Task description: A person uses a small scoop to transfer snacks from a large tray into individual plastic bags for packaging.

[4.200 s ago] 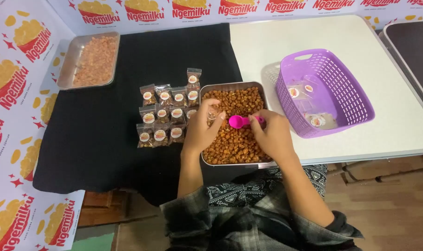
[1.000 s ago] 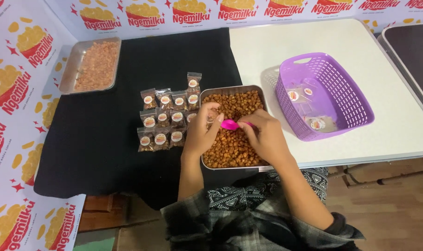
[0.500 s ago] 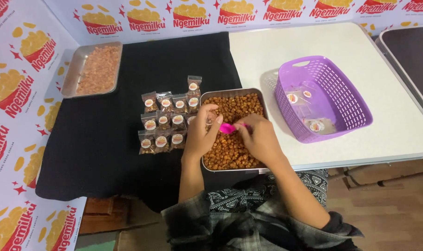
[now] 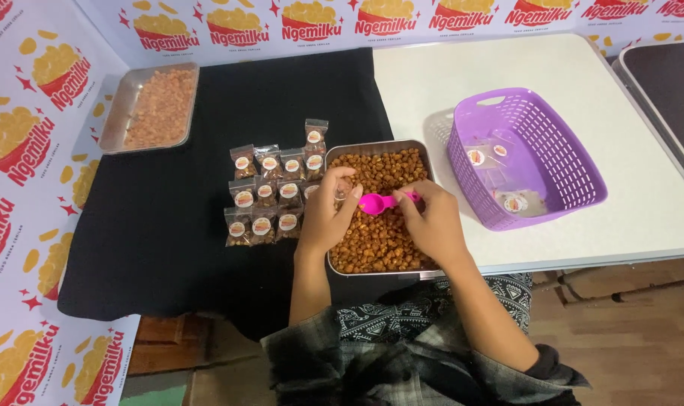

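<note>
Shifted slightly left and toward the near rim since the earlier frames: pink scoop (image 4: 379, 201), then farther right over the tray, now over its middle, bowl end pointing at the left hand (image 4: 328, 213). Gripped by its handle in the right hand (image 4: 430, 224), fingers closed around it. Left hand curled shut on a small clear bag (image 4: 340, 197), held just beside the scoop's bowl, touching or nearly so; cannot tell which.

Beneath both hands, a rectangular metal tray (image 4: 340, 149) filled with brown roasted snack kernels (image 4: 379, 244), straddling the seam between black cloth (image 4: 169, 240) and bare white table (image 4: 522, 68). Near rim of the tray right at the table's front edge, above the lap; little room on that side. Far side open: bare cloth and bare white top beyond the tray.

Just left of the tray, touching or nearly touching its rim, filled small packets (image 4: 270, 194) in three rows on the cloth, each clear with a round white-and-red sticker; close quarters for the left hand. Right of the tray, near but apart, a purple perforated basket (image 4: 556, 162) holding a few clear stickered bags. At the far left corner, well apart, a second metal tray (image 4: 135, 86) of paler orange snack pieces.

Along the back and left, white printed panels (image 4: 33, 128) with red lettering, yellow snack shapes and red stars.
</note>
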